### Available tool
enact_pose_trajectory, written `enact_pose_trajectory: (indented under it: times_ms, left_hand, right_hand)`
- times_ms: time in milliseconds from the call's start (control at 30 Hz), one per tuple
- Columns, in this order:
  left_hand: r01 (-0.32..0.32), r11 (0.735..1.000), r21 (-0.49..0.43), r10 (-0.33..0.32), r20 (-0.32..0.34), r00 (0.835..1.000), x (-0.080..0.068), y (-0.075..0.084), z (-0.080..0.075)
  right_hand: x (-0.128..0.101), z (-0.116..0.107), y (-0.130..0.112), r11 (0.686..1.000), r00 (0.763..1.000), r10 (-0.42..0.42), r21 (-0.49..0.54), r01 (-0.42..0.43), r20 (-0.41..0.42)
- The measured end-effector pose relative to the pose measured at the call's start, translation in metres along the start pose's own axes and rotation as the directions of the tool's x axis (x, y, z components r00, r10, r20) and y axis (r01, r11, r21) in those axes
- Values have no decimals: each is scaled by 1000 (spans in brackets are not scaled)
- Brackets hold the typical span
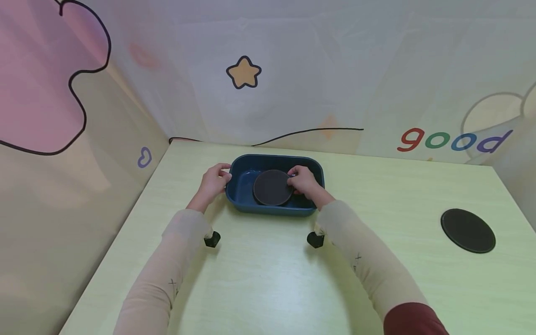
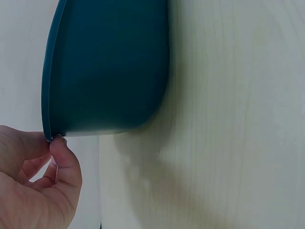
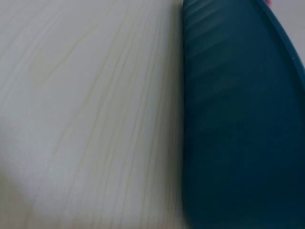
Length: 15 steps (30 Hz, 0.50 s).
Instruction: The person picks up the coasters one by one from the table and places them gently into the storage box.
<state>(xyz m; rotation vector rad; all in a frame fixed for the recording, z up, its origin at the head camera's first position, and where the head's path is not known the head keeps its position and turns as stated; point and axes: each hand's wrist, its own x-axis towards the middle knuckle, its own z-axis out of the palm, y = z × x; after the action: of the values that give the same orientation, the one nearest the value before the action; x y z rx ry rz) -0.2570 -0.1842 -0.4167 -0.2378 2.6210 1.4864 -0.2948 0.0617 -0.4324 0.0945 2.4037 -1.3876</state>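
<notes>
A dark blue rectangular basin with rounded corners stands on the table near the back wall. My left hand is at its left end; in the left wrist view the thumb and fingers of that hand pinch the basin's rim. Inside the basin a round black coaster shows its flat face. My right hand reaches over the front rim and pinches the coaster's right edge. In the right wrist view the basin's outer wall fills the right side and hides that hand.
A second round black coaster lies flat on the pale wooden table at the right. A printed cloth wall rises directly behind the basin, and another borders the table's left side.
</notes>
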Motion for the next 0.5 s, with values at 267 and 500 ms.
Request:
enact_pose_trajectory:
  times_ms: [267,500]
  left_hand:
    - [-5,1000,-5,5,-5,1000,1,0,1]
    - [-3,1000,-7,3,-1,1000,-1,1,1]
  right_hand:
    - [1,1,2,997,999,-39,-71,38,-15]
    - [0,1,2,991,998,-58,-124,56,-16]
